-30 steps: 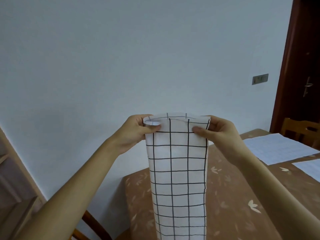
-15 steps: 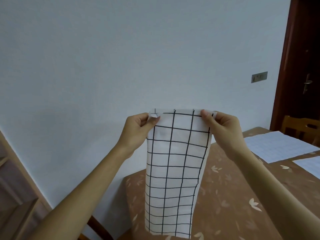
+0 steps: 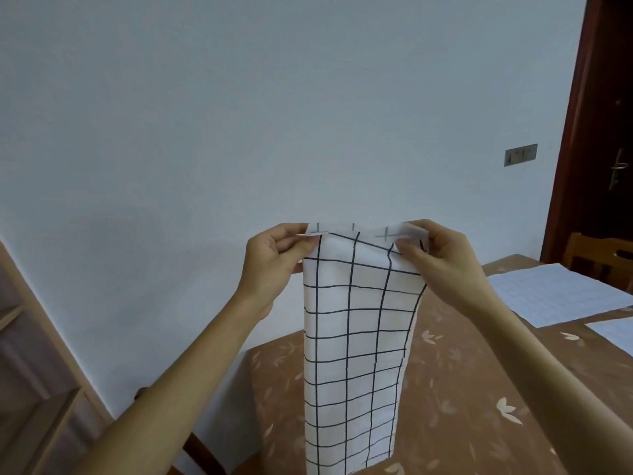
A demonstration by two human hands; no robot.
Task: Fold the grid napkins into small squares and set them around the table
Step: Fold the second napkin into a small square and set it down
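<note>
Napkin point(image 3: 356, 337) bottom runs off the frame, so can't see where it ends. It hides a strip of desk point(image 3: 462, 389) too. Left hand point(image 3: 270, 265) and right hand point(image 3: 442, 258) fingers behind the cloth are out of sight. Chair point(image 3: 599, 258) and flat napkin point(image 3: 616, 332) get cropped at right.

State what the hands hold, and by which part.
Both hold one grid napkin by its top edge: left hand pinches the left corner, right hand the right corner.

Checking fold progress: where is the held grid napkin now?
Head view, centre: the grid napkin hangs over the table, its top corners pinched by the left hand and right hand.
</note>
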